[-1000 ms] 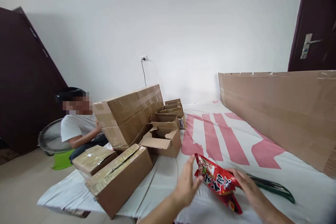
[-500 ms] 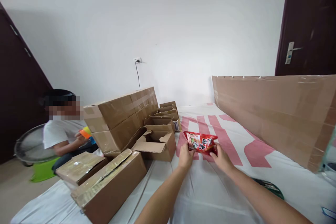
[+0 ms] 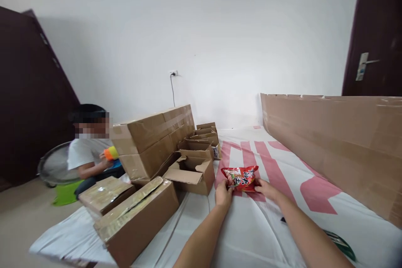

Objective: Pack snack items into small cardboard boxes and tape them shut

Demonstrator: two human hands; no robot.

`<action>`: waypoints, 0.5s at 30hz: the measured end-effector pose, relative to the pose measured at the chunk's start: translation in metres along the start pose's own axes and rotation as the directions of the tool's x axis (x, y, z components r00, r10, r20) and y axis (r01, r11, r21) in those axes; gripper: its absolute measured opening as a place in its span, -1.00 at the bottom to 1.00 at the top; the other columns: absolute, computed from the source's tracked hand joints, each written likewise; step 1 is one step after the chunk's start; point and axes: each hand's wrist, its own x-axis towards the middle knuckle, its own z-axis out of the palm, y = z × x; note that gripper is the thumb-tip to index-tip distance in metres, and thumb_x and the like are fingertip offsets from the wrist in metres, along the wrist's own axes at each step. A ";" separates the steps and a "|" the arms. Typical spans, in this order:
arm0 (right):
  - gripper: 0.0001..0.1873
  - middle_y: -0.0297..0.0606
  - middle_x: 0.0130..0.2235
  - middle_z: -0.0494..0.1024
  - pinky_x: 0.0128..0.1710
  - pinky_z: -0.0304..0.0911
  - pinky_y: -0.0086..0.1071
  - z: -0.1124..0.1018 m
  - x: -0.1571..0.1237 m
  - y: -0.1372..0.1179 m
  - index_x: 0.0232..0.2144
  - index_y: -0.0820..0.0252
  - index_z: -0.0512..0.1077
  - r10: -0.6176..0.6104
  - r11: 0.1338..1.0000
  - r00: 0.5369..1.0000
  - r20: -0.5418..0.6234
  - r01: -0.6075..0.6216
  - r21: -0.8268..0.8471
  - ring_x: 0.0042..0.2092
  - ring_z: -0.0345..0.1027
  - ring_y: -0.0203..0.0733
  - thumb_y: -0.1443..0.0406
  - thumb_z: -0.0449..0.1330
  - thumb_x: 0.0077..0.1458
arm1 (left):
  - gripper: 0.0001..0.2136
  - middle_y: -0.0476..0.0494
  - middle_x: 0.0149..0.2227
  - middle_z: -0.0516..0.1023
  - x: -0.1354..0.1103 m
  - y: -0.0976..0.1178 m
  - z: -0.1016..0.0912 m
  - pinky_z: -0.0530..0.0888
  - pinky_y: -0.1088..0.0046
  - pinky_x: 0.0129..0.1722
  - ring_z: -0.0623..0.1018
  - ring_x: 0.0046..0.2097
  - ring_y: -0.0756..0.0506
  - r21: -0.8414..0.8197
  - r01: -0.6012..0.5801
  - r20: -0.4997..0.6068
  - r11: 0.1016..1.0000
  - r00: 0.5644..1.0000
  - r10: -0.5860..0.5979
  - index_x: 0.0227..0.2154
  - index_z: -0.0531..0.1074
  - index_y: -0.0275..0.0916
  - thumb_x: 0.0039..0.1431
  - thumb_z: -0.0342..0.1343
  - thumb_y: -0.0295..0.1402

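Note:
A red snack packet (image 3: 240,178) with printed characters lies low over the white and pink sheet (image 3: 266,167). My left hand (image 3: 223,194) grips its near left corner and my right hand (image 3: 265,188) grips its near right corner, both with fingers closed on it. Both arms reach forward from the bottom edge. An open small cardboard box (image 3: 191,173) sits just left of the packet.
Large taped cardboard boxes (image 3: 153,138) and flatter ones (image 3: 138,213) crowd the left side, with several open small boxes (image 3: 204,136) behind. A long cardboard panel (image 3: 339,142) walls the right. A green-handled tool (image 3: 341,245) lies near my right arm. Another person (image 3: 91,150) sits at left.
The packet went from near my body, tilted, to farther out in both hands, then lowered close to the sheet. The person at left now holds something orange.

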 end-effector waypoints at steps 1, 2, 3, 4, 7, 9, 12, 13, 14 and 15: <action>-0.60 -0.14 -0.02 0.56 0.08 0.26 -0.13 -0.002 -0.001 -0.001 -0.16 0.22 0.46 -0.005 1.000 0.999 0.039 0.004 0.019 0.02 0.41 0.00 0.29 0.22 -0.14 | -0.90 -0.14 -0.32 0.54 -0.006 -0.001 -0.004 0.39 0.35 -0.20 0.53 -0.22 -0.15 0.021 0.005 -0.016 1.000 1.000 -0.005 -0.34 0.42 -0.24 0.04 0.12 -0.50; -0.59 -0.13 -0.04 0.57 0.07 0.26 -0.13 -0.004 -0.002 -0.002 -0.16 0.22 0.47 -0.006 0.999 0.997 0.073 0.004 0.032 0.01 0.42 0.02 0.26 0.23 -0.15 | -0.93 -0.11 -0.37 0.53 -0.013 -0.004 -0.008 0.38 0.38 -0.23 0.52 -0.26 -0.13 0.046 0.002 -0.033 0.999 0.999 -0.001 -0.41 0.41 -0.23 0.02 0.13 -0.51; -0.58 -0.11 -0.04 0.57 0.07 0.26 -0.12 -0.006 -0.003 -0.002 -0.17 0.22 0.48 -0.004 0.999 0.995 0.098 0.000 0.040 0.01 0.42 0.03 0.23 0.24 -0.16 | -0.93 -0.09 -0.40 0.52 -0.021 -0.007 -0.014 0.36 0.39 -0.25 0.51 -0.28 -0.12 0.071 -0.006 -0.049 0.997 0.999 0.009 -0.46 0.39 -0.23 0.01 0.14 -0.51; -0.57 -0.10 -0.04 0.57 0.08 0.25 -0.11 -0.007 -0.004 -0.002 -0.17 0.22 0.49 0.001 0.999 0.993 0.116 -0.006 0.042 0.02 0.41 0.04 0.20 0.26 -0.16 | -0.92 -0.07 -0.42 0.50 -0.030 -0.011 -0.022 0.35 0.41 -0.26 0.50 -0.29 -0.11 0.094 -0.015 -0.062 0.995 0.998 0.021 -0.50 0.37 -0.22 0.00 0.14 -0.51; -0.50 -0.06 0.02 0.53 0.13 0.20 -0.12 -0.009 -0.005 -0.001 -0.14 0.22 0.50 0.026 0.999 0.991 0.133 -0.030 0.034 0.08 0.36 0.04 0.11 0.28 -0.15 | -0.90 -0.04 -0.44 0.47 -0.057 -0.029 -0.054 0.34 0.44 -0.27 0.48 -0.29 -0.09 0.159 -0.032 -0.103 0.987 0.994 0.049 -0.52 0.34 -0.20 0.01 0.12 -0.51; -0.48 -0.06 0.04 0.51 0.14 0.18 -0.12 -0.010 -0.006 0.000 -0.12 0.20 0.49 0.039 0.999 0.990 0.135 -0.043 0.025 0.10 0.35 0.03 0.07 0.28 -0.14 | -0.89 -0.03 -0.46 0.44 -0.071 -0.046 -0.082 0.35 0.44 -0.29 0.47 -0.32 -0.09 0.203 -0.019 -0.138 0.979 0.989 0.048 -0.54 0.32 -0.20 0.04 0.09 -0.49; -0.45 -0.08 0.06 0.50 0.16 0.16 -0.12 -0.012 -0.008 -0.001 -0.09 0.18 0.48 0.050 0.999 0.988 0.144 -0.051 0.007 0.11 0.33 0.02 0.04 0.28 -0.13 | -0.89 -0.06 -0.45 0.41 -0.082 -0.068 -0.120 0.38 0.36 -0.28 0.46 -0.32 -0.12 0.269 0.042 -0.221 0.962 0.975 0.020 -0.51 0.32 -0.20 0.12 0.00 -0.45; -0.43 -0.07 0.07 0.49 0.16 0.15 -0.12 -0.013 -0.008 -0.001 -0.08 0.18 0.48 0.053 0.999 0.988 0.145 -0.053 0.000 0.13 0.32 0.03 0.03 0.29 -0.14 | -0.91 -0.10 -0.40 0.42 -0.084 -0.073 -0.129 0.39 0.31 -0.23 0.46 -0.27 -0.15 0.289 0.068 -0.259 0.955 0.966 0.010 -0.45 0.34 -0.21 0.13 -0.02 -0.44; -0.42 -0.07 0.08 0.48 0.17 0.14 -0.12 -0.013 -0.008 -0.001 -0.08 0.18 0.47 0.056 0.998 0.988 0.144 -0.056 -0.009 0.14 0.31 0.04 0.02 0.29 -0.15 | -0.92 -0.16 -0.31 0.44 -0.087 -0.076 -0.134 0.39 0.24 -0.16 0.46 -0.18 -0.19 0.306 0.094 -0.301 0.947 0.953 0.003 -0.36 0.35 -0.23 0.14 -0.04 -0.44; -0.40 -0.06 0.09 0.47 0.17 0.14 -0.12 -0.013 -0.008 -0.002 -0.08 0.18 0.47 0.060 0.998 0.988 0.144 -0.058 -0.018 0.14 0.30 0.05 0.01 0.29 -0.16 | -0.87 -0.22 -0.20 0.43 -0.090 -0.077 -0.135 0.37 0.17 -0.07 0.44 -0.08 -0.23 0.317 0.116 -0.346 0.941 0.938 0.001 -0.24 0.35 -0.26 0.15 -0.04 -0.43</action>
